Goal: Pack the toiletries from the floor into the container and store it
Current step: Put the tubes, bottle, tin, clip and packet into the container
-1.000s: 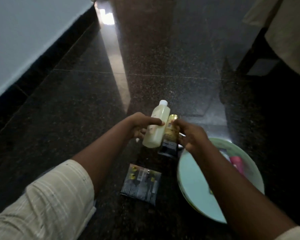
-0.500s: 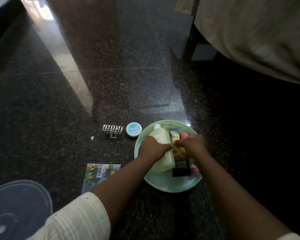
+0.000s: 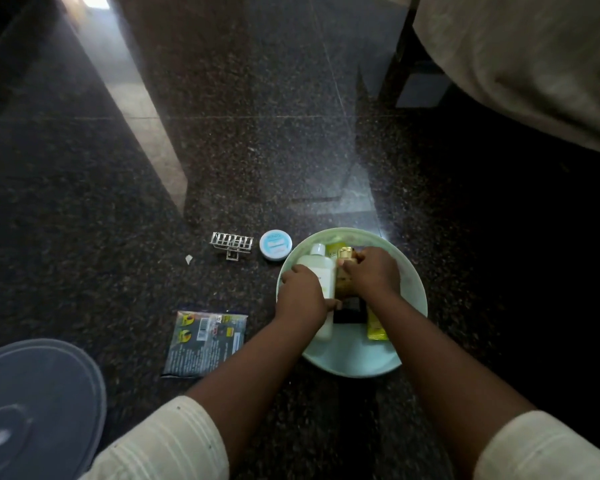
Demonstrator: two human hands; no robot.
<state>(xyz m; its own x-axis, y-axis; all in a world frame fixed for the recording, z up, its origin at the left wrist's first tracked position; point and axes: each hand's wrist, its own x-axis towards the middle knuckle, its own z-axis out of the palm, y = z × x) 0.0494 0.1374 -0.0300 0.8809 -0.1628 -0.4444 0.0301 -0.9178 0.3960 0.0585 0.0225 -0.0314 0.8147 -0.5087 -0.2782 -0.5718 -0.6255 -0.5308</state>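
Both hands are down inside the pale green container (image 3: 413, 292), which sits on the dark speckled floor (image 3: 257, 150). The left hand (image 3: 303, 292) has its grip closed around the cream bottle (image 3: 321, 271), which lies on its side in the bowl with its white cap pointing away from the person and its base toward them, so its long axis runs straight ahead. The right hand (image 3: 373, 271) is clamped on the gold-capped tube (image 3: 343, 271), which lies parallel just beside the bottle, its dark lower end showing near the wrist; a yellow sachet (image 3: 374, 325) lies along the same line further right. The things not yet packed all lie to the left of the container, so the left hand is the nearer one for each. The round blue-lidded tin (image 3: 275, 244) sits just beside the container's far left rim; the small wire rack (image 3: 231, 242) is next to it, long axis across the view; the dark flat packet (image 3: 207, 342) lies flat near the left forearm, its long side roughly front to back. A grey lid (image 3: 32, 403) rests at the lower left, probably the container's cover. My guess is that both hands need to let go before reaching left.
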